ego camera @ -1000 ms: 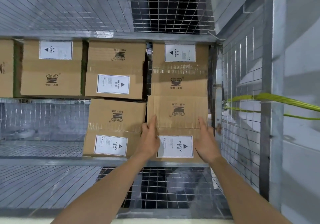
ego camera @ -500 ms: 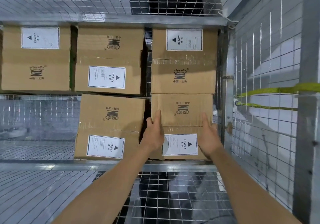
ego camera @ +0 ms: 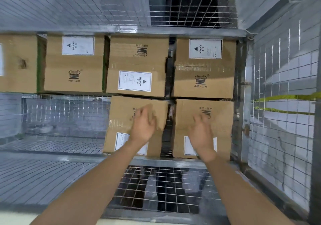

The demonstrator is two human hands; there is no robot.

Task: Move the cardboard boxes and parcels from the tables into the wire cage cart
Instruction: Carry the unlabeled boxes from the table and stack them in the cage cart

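I look down into the wire cage cart (ego camera: 281, 89), which holds several brown cardboard boxes with white HEAVY labels. The near right box (ego camera: 217, 120) lies in the right corner, with the near left box (ego camera: 121, 120) beside it and a narrow gap between them. A back row of boxes (ego camera: 137, 65) lies behind them. My left hand (ego camera: 144, 125) hovers over the near left box, fingers apart, blurred. My right hand (ego camera: 201, 134) hovers over the near right box, fingers apart. Neither hand holds a box.
The cage's near rail (ego camera: 86, 158) runs across below the boxes. Bare cage floor (ego camera: 60, 120) lies left of the near boxes. A yellow strap (ego camera: 284, 97) crosses the right mesh wall. Tiled floor shows through the mesh.
Both hands have come off the sides of the near right box and lifted clear. My left hand has swung left over the neighbouring box. The box stays in the corner.
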